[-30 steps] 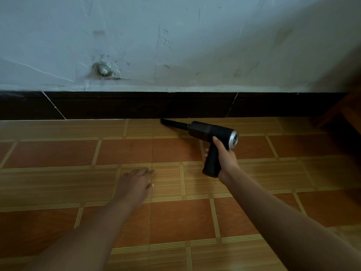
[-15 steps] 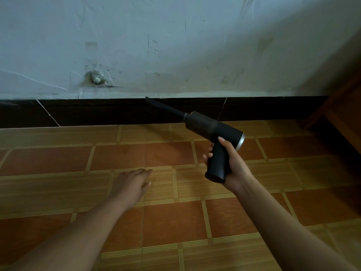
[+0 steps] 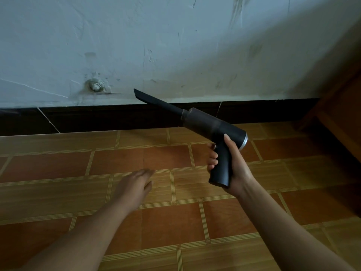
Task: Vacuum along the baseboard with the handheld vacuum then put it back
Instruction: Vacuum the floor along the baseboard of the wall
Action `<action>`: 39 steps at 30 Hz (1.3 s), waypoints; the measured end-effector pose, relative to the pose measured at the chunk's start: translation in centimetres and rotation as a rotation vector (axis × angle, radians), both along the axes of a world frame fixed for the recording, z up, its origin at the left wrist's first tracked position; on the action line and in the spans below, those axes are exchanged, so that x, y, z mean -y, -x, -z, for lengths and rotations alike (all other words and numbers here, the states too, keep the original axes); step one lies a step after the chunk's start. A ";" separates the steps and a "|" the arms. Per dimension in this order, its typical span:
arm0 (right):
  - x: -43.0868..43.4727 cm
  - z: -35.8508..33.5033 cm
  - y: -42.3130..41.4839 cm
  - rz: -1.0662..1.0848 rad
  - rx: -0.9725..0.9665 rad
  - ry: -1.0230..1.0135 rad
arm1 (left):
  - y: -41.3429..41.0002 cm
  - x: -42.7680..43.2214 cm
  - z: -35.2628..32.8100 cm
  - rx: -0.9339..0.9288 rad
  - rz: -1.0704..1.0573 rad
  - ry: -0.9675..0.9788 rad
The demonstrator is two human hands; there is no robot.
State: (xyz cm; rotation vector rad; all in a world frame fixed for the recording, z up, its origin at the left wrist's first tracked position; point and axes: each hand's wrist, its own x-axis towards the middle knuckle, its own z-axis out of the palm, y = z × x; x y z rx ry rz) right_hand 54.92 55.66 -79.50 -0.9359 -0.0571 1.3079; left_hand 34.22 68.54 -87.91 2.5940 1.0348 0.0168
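Fingers (image 3: 212,160) of the right hand (image 3: 232,165) stay clamped around the handheld vacuum (image 3: 213,127); its nozzle, up-left of them, has lifted off the baseboard (image 3: 117,116), suggesting vacuuming is finished. The left hand (image 3: 134,184) lies open.

Bare floor (image 3: 168,222); wooden furniture (image 3: 340,118) blocks right.

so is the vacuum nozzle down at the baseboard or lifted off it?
Lifted. The right hand holds the handheld vacuum tilted up, with the nozzle tip against the wall above the baseboard.
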 end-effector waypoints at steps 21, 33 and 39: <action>-0.1 0.0 0.1 0.009 0.054 0.031 | 0.4 -0.2 0.2 0.006 -0.030 -0.004; -0.1 -0.1 0.1 -0.012 0.075 0.037 | 0.5 -0.2 0.3 0.001 -0.031 0.003; -0.2 -0.2 0.3 -0.050 0.068 0.029 | 0.5 -0.3 0.4 -0.004 -0.029 0.008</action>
